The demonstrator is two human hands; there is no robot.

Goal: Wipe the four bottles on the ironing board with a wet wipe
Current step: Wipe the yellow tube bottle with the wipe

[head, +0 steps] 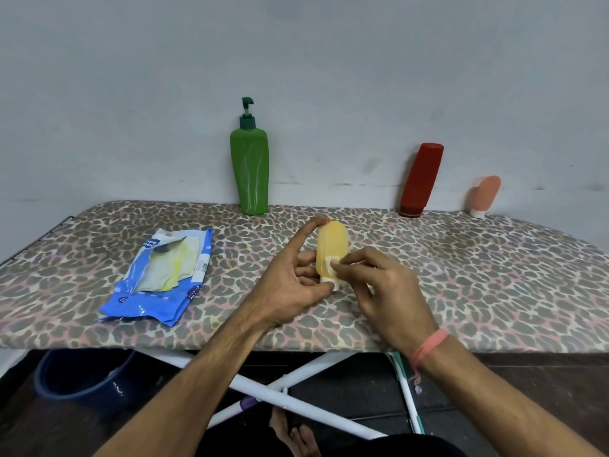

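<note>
Both hands (pixel 333 278) clamped on translucent yellow bottle (pixel 332 245), white cap down, perhaps a wipe underneath.

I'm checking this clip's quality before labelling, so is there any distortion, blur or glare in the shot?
Head view: wide-angle bending curves the ironing board edge and tilts the red bottle and pink bottle outward; light is soft and even, with no harsh glare; the yellow bottle and both hands look slightly soft.

Leopard-print board (pixel 461 275); green (pixel 249 169), red (pixel 420 179), yellow bottles (pixel 332 245).
</note>
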